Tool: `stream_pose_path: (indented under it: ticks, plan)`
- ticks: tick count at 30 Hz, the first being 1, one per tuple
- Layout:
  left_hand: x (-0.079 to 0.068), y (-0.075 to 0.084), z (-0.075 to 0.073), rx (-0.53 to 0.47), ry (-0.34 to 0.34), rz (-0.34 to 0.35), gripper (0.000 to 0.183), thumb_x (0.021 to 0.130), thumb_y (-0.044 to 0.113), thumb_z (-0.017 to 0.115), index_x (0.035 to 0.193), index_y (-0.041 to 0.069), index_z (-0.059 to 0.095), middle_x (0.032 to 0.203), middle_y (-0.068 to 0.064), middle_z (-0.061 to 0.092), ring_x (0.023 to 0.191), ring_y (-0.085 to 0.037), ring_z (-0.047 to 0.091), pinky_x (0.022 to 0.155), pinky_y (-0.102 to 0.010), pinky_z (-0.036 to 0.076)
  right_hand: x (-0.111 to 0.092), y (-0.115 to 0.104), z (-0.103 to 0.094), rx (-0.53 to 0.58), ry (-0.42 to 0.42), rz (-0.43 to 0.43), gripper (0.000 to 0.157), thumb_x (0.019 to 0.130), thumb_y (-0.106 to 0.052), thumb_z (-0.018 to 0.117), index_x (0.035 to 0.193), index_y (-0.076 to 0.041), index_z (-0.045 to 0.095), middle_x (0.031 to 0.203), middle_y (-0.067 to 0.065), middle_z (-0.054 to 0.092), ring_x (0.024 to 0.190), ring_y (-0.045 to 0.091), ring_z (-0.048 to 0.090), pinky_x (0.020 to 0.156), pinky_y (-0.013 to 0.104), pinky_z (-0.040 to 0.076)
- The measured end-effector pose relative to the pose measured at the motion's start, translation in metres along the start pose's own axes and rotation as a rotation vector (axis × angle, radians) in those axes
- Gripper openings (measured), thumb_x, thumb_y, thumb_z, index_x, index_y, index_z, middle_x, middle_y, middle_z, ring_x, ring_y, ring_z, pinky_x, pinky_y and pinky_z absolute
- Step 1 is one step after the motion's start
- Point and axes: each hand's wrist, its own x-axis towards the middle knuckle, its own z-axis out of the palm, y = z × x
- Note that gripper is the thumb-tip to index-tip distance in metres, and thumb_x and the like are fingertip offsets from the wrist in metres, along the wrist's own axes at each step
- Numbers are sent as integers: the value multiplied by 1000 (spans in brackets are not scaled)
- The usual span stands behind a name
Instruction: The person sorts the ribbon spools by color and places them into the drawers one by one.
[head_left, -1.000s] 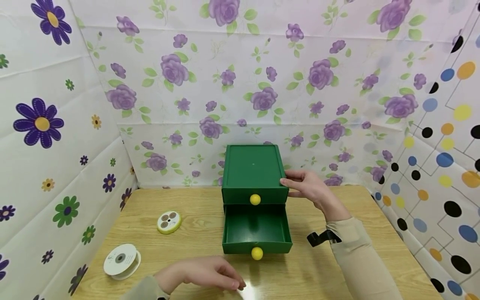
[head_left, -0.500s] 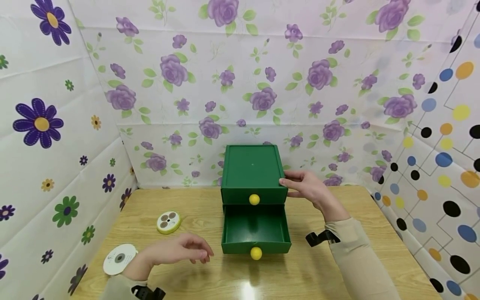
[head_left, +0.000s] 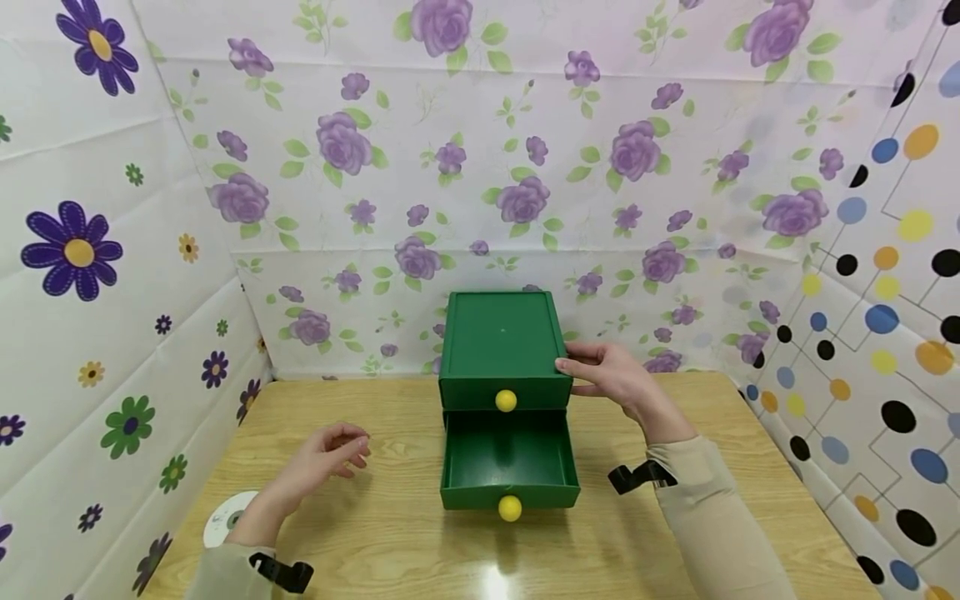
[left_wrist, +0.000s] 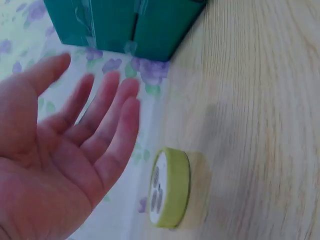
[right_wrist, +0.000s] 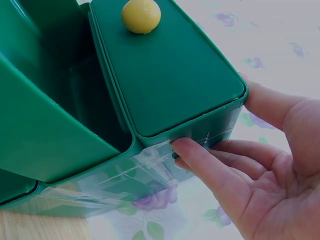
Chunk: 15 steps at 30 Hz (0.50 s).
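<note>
A green drawer cabinet (head_left: 502, 333) stands at the table's back, its lower drawer (head_left: 472, 498) pulled out with nothing in it. Yellow knobs sit on both visible drawer fronts. My right hand (head_left: 615, 379) rests against the cabinet's upper right side, thumb on the top edge and fairly straight fingers along the side. To the left, my left hand (head_left: 318, 467) hovers over the table with loosely bent fingers, holding nothing. In the left wrist view a flat round spool with a yellow-green rim (left_wrist: 177, 190) lies just beyond those fingers; in the head view the hand hides it.
A white spool (head_left: 221, 521) lies at the table's left edge, partly covered by the left forearm. Wood-grain tabletop (head_left: 397, 550) extends in front of the cabinet. Patterned cloth walls (head_left: 360, 250) close in the back and both sides.
My left hand has moved left and away from in front of the open drawer, to over the yellow-rimmed spool. The right hand and cabinet stay as they were.
</note>
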Motion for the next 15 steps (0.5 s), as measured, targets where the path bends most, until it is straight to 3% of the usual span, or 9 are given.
stream_pose_path:
  ticks: [4, 7, 15]
  plan:
    - [4, -3, -5, -82, 182, -46, 54, 113, 35, 60, 145, -7, 52, 122, -19, 68, 107, -31, 72, 90, -45, 64, 0, 0, -1, -4, -11, -10, 75, 105, -30, 75, 162, 4, 41, 160, 27, 47, 146, 41, 49, 102, 45, 59]
    - [7, -4, -9, -121, 280, -81, 56, 113, 39, 58, 147, -5, 50, 122, -15, 69, 106, -26, 72, 89, -39, 64, 0, 0, -1, -3, -18, -15, 74, 105, -30, 75, 161, 4, 42, 159, 27, 48, 145, 42, 50, 102, 46, 59]
    - [10, -1, -14, -189, 421, -151, 55, 115, 35, 52, 154, -4, 44, 119, -4, 70, 101, -13, 74, 85, -33, 63, 0, -1, -2, -9, -26, -19, 73, 105, -30, 74, 162, 4, 41, 160, 27, 47, 146, 42, 49, 101, 44, 60]
